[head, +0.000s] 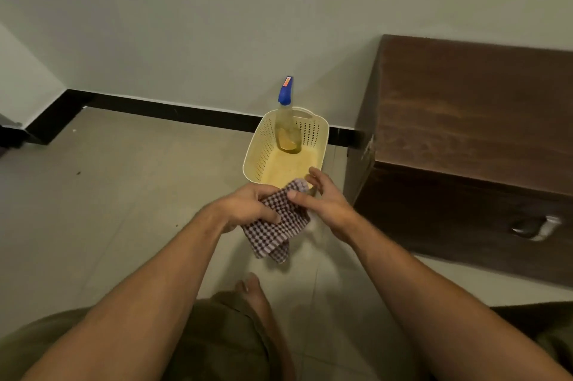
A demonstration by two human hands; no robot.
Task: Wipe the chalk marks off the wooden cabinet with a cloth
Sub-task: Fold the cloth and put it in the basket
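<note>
The person holds a checked cloth (277, 222) in front of them, low over the floor (124, 188). The left hand (248, 207) has its grip closed on the top of the cloth, and the right hand (325, 200) pinches the other side with thumb and fingers, so both hands hold it and a loose end hangs down. Just past the hands sits a cream basket (263, 145) on the floor, with a spray bottle (286, 120) standing up inside it. The wooden cabinet (465, 132) is off to the right, apart from the hands, and the cloth is not touching it yet. Pale, dusty smears show on its top, and these look like the chalk marks, though they are too faint to be sure. A few things could go wrong from here. The hands are close to the basket, so a quick swing to the right could bump it and tip the bottle over. The hanging end could drag on the floor and pick up dirt, and that would smear the wood. A dry, bunched cloth may only spread the chalk around. The bare foot (254, 293) is right under the cloth, so a dropped cloth lands on it.
</note>
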